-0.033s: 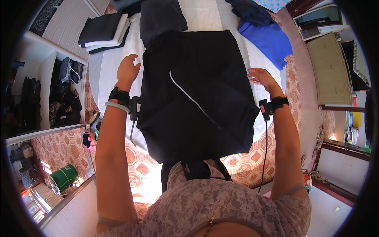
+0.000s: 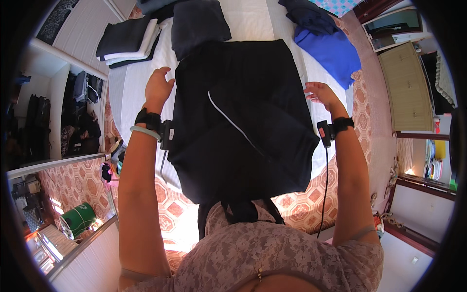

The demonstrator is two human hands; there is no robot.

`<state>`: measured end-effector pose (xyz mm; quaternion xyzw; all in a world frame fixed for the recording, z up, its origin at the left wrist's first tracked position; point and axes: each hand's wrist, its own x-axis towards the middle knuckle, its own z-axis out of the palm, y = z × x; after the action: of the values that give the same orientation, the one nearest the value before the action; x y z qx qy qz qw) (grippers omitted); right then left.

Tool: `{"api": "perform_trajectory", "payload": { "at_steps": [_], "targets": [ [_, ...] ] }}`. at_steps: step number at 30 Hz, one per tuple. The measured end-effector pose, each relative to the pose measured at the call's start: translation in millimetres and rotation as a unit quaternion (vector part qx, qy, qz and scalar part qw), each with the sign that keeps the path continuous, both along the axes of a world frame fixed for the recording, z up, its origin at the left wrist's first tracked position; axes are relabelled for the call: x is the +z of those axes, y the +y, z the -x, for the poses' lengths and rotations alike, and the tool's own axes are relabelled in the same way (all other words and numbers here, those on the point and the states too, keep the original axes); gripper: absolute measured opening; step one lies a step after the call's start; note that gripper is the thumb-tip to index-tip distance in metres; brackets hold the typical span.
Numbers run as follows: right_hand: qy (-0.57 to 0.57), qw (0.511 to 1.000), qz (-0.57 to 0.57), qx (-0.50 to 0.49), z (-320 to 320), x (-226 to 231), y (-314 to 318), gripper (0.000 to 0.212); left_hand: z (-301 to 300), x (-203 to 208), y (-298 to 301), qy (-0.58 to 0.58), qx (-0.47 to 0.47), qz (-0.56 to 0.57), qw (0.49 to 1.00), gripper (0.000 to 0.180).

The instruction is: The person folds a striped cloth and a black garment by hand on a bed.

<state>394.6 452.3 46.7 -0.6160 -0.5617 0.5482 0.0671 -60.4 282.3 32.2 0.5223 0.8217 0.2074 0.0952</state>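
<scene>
Spread out in front of me on the white bed cover (image 2: 248,19) is a black garment (image 2: 243,68), its near part hanging toward my lap. A thin white line (image 2: 227,117), a cord or piping, runs slantwise across it; I cannot tell which. My left hand (image 2: 159,86) hovers by the garment's left edge, fingers loosely curved and apart, holding nothing. At the right edge my right hand (image 2: 322,95) has its fingers stretched toward the cloth. Whether these fingertips touch it is unclear.
Folded black and white clothes (image 2: 127,41) are stacked at the far left, beside a dark folded garment (image 2: 200,24). Blue clothing (image 2: 328,51) lies at the far right. A dresser (image 2: 406,82) stands beyond. Cabled black devices (image 2: 324,135) are strapped to both wrists.
</scene>
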Motion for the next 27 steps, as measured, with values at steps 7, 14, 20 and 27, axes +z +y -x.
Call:
{"api": "perform_trajectory", "payload": {
  "at_steps": [7, 14, 20, 27],
  "targets": [
    [0.038, 0.991, -0.086, -0.093, 54.0, -44.9, 95.7, 0.051, -10.7, -10.9, 52.6, -0.017, 0.004, -0.028, 0.999, 0.052],
    [0.058, 0.991, -0.068, -0.096, 85.6, -74.3, 153.0, 0.057, 20.4, -21.4, 82.4, -0.134, 0.028, -0.041, 0.99, 0.032],
    [0.095, 0.988, -0.098, -0.07, 65.2, -35.2, 157.2, 0.024, 24.6, 46.2, 84.5, -0.327, 0.033, -0.056, 0.943, 0.024],
    [0.117, 0.987, -0.096, -0.061, 73.7, -50.3, 160.2, 0.017, 47.3, -8.9, 97.8, -0.359, 0.048, -0.088, 0.928, 0.021]
  ]
}}
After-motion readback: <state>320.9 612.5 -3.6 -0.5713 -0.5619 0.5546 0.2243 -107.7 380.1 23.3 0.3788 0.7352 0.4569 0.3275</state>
